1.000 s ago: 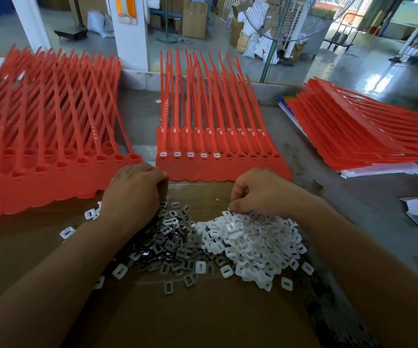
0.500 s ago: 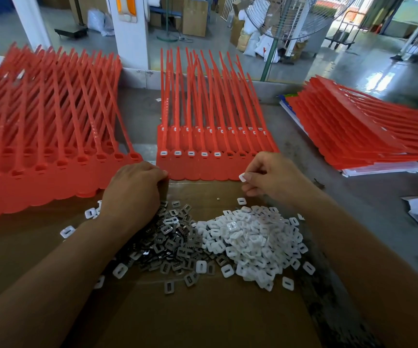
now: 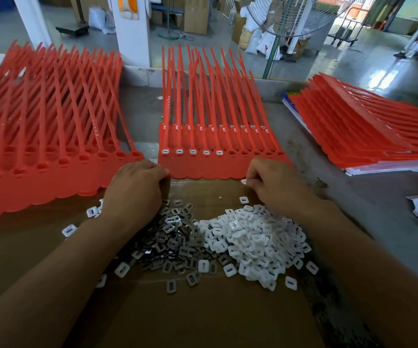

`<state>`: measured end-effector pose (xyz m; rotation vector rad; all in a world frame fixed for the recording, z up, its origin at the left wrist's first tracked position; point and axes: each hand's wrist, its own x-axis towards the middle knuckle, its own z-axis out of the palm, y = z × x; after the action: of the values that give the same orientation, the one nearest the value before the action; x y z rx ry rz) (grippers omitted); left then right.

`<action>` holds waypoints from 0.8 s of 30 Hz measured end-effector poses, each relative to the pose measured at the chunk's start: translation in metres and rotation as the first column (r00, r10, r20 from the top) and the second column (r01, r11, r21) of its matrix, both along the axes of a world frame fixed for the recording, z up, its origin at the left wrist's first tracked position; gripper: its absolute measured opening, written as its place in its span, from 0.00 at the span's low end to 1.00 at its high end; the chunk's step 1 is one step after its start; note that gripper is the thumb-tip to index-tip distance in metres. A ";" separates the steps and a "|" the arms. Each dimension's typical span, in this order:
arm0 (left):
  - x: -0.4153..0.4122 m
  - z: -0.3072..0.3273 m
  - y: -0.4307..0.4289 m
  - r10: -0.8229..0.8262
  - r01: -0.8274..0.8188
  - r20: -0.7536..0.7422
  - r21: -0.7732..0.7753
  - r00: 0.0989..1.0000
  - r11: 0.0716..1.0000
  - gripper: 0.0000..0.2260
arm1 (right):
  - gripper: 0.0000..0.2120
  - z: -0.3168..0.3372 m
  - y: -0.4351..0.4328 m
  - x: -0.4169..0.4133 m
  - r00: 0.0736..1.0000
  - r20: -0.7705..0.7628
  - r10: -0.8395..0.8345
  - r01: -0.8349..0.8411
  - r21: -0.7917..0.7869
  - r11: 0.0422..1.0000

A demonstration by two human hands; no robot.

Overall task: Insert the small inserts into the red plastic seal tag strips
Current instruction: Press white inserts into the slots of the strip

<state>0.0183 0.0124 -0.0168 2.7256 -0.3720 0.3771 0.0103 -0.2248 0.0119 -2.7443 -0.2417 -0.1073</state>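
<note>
A strip of red seal tags (image 3: 218, 146) lies in the middle, straps pointing away; several of its left sockets hold white inserts. My right hand (image 3: 275, 184) pinches one white insert (image 3: 243, 181) just in front of the strip's near edge. My left hand (image 3: 135, 189) rests knuckles-up at the strip's left near corner, fingers curled under; what they hold is hidden. Below the hands lie a heap of white inserts (image 3: 253, 242) and a heap of grey metal inserts (image 3: 172, 239) on brown cardboard (image 3: 202, 317).
A larger stack of red strips (image 3: 47, 136) fills the left side. Another flat stack of red strips (image 3: 368, 131) lies on papers at the right. Loose white inserts (image 3: 69, 230) are scattered left of my forearm. A fan stand (image 3: 272, 56) rises behind the table.
My right hand rose from the white heap with one white insert pinched and moved up to the strip's near edge. My left hand stayed in place.
</note>
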 end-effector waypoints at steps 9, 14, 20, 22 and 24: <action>0.000 -0.001 0.000 0.006 -0.006 -0.001 0.001 1.000 1.000 0.17 | 0.01 0.000 0.000 -0.002 0.997 0.041 0.064 -0.063 -0.021 0.998; 0.000 -0.001 0.000 0.010 -0.010 -0.002 -0.002 1.000 1.000 0.17 | 0.08 0.004 0.006 0.008 0.993 -0.060 -0.099 0.097 -0.051 0.994; 0.000 -0.001 -0.001 0.010 -0.010 0.008 -0.011 1.000 1.000 0.16 | 0.10 0.005 0.008 0.013 0.986 -0.146 -0.077 0.087 0.065 0.994; 0.000 -0.001 0.000 0.006 -0.006 0.006 -0.008 1.000 1.000 0.16 | 0.09 0.007 0.008 0.015 0.988 -0.135 -0.067 0.089 0.159 0.983; 0.001 -0.001 0.000 0.000 0.000 0.005 -0.010 1.000 1.000 0.16 | 0.05 0.010 0.007 0.021 0.993 -0.094 -0.068 0.087 0.224 0.971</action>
<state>0.0189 0.0119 -0.0178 2.7154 -0.3705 0.3842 0.0316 -0.2176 0.0220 -2.5221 -0.0916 -0.0353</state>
